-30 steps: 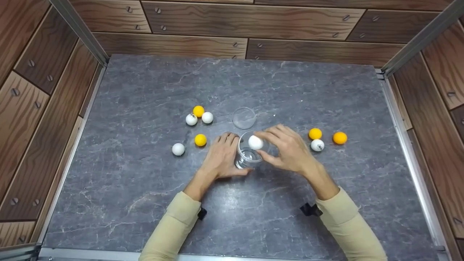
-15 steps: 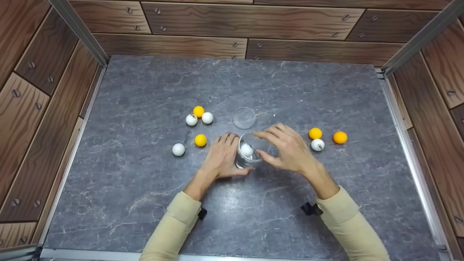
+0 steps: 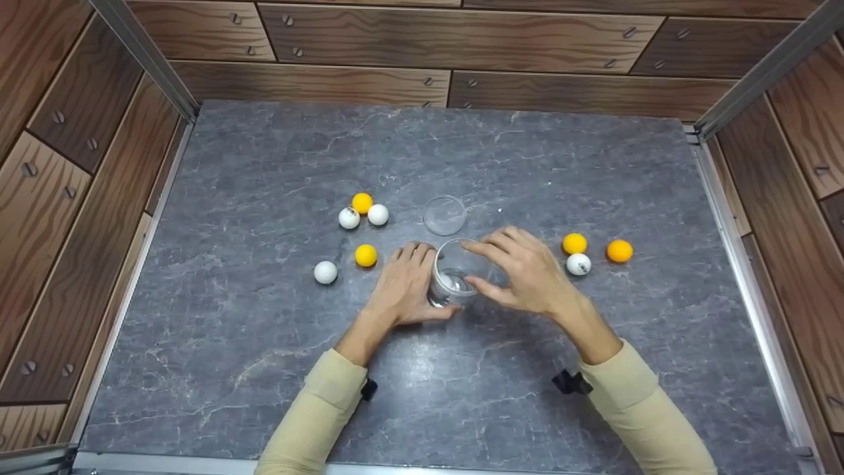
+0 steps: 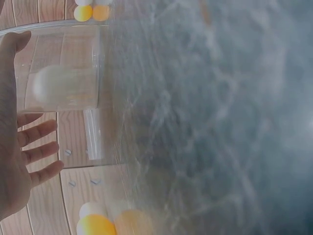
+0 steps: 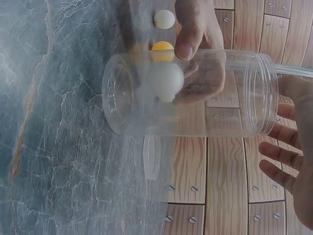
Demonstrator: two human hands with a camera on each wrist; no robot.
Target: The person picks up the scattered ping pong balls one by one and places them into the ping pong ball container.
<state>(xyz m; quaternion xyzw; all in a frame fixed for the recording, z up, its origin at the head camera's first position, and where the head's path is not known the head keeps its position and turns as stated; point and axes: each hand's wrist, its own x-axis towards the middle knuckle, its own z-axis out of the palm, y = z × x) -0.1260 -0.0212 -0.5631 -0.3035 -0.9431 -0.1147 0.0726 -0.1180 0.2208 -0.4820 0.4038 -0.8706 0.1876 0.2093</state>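
A clear plastic jar (image 3: 453,270) stands upright on the table. My left hand (image 3: 405,284) holds its left side, with the thumb in front and the fingers behind. A white table tennis ball (image 5: 168,81) is inside the jar, seen through the wall in the right wrist view; its exact height is hard to tell from above. My right hand (image 3: 527,270) is at the jar's rim on the right, thumb and forefinger spread apart with nothing between them. Beyond the jar lies its round clear lid (image 3: 444,215).
To the left lie loose balls: orange (image 3: 366,255), white (image 3: 326,272), and a cluster with another orange ball (image 3: 362,203). On the right are two orange balls, one of them apart (image 3: 619,251), and a printed white ball (image 3: 578,264). Wood-patterned walls (image 3: 455,39) enclose the table.
My right hand has let go of the white ball, which has dropped from the jar's mouth down inside. Both hands have stayed almost in place around the jar.
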